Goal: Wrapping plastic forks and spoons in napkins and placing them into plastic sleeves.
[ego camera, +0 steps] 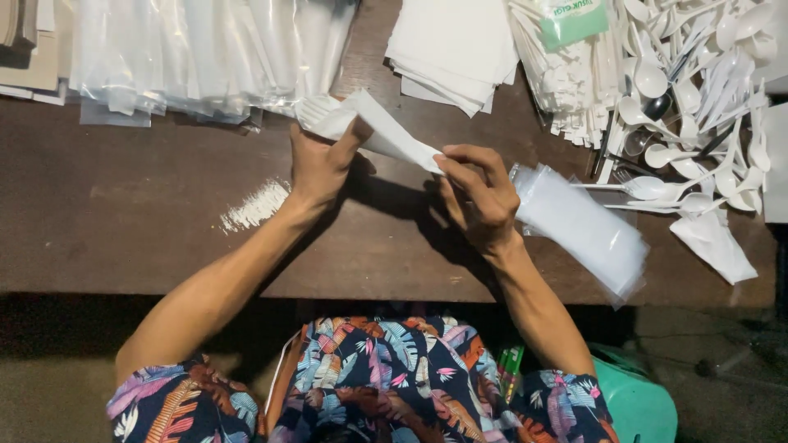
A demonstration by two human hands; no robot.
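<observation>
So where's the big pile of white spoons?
In the head view, the pile of white plastic spoons lies at the table's top right corner, right of the stack of white napkins, beyond the right hand.

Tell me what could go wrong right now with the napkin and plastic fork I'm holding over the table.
The white fork pokes out past the left hand, wrapped only loosely in the napkin, so it might slide out. The right hand pinches just the napkin's far corner, and a hard pull could tear it. The clear sleeve beside the right hand lies near the table edge, where a wrist nudge might push it off.
</observation>
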